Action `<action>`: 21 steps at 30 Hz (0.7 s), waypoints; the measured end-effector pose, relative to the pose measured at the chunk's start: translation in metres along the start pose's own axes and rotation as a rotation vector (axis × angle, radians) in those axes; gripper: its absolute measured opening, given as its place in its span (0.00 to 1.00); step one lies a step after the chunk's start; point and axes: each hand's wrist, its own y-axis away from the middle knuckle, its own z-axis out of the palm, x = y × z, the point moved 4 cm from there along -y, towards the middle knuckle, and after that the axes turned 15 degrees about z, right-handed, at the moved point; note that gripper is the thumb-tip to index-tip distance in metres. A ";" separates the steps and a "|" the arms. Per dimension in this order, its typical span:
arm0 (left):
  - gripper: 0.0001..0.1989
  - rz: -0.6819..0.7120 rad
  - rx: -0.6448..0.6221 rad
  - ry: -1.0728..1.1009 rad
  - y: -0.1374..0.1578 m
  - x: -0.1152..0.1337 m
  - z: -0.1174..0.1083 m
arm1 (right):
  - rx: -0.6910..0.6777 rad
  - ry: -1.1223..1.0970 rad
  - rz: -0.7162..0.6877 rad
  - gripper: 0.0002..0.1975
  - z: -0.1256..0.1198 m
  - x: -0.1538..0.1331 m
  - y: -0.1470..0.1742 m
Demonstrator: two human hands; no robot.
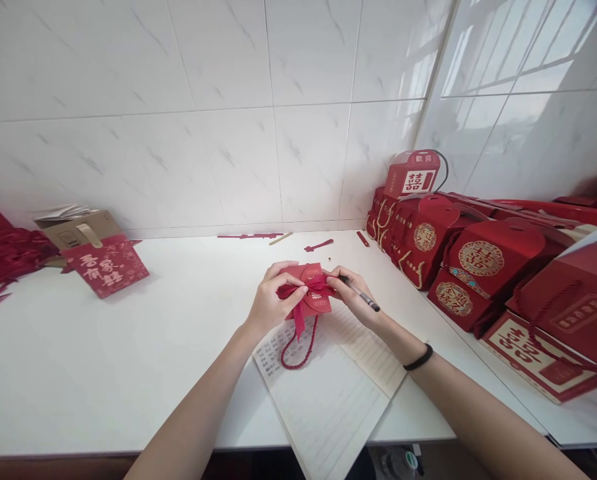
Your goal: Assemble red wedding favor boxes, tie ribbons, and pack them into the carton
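A small red gift box with gold print is held between both hands above an open notebook. Across its front runs a dark red ribbon tied in a bow, one tail hanging down. My left hand pinches the bow's left side, thumb at the knot. On the other side my right hand is closed on the bow's right loop, and a black pen rests along that hand. A twisted red cord loops from the box onto the notebook.
Red gift boxes are lined up on the right along the wall. To the left stand a red and brown box and a heap of red ribbons. Ribbon scraps lie at the back of the white table.
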 end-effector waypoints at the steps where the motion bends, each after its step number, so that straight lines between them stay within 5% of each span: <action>1: 0.04 0.003 0.002 0.000 0.000 0.000 0.000 | -0.013 -0.015 0.017 0.17 0.000 -0.001 0.000; 11: 0.03 0.121 -0.057 -0.049 0.002 0.002 -0.002 | -0.024 0.139 -0.052 0.16 0.002 -0.017 0.013; 21: 0.04 -0.070 0.064 0.020 0.001 -0.001 0.000 | -0.053 0.243 -0.079 0.18 0.006 -0.024 0.016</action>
